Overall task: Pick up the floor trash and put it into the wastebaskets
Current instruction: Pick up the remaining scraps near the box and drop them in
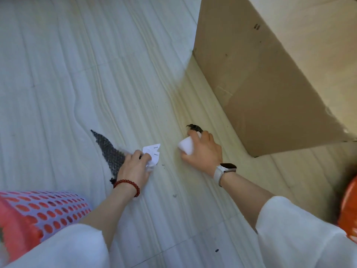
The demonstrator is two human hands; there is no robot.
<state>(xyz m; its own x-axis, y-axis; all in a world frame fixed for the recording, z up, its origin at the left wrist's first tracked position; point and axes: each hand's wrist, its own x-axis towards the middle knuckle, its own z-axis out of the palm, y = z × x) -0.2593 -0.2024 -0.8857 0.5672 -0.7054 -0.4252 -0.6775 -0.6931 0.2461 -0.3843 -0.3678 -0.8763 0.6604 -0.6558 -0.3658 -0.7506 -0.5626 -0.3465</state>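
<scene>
My left hand is low over the pale floor, closed around crumpled white paper and a dark grey piece of bubble wrap that trails off to the upper left. My right hand grips a white foam-like block, with a small dark scrap at its fingertips. A lilac perforated wastebasket with a red liner lies at the lower left, close to my left forearm. An orange object, possibly a second basket, shows at the right edge.
A large cardboard box stands on the floor at the upper right, just beyond my right hand. Small dark specks lie on the floor between my arms. Open floor stretches to the upper left.
</scene>
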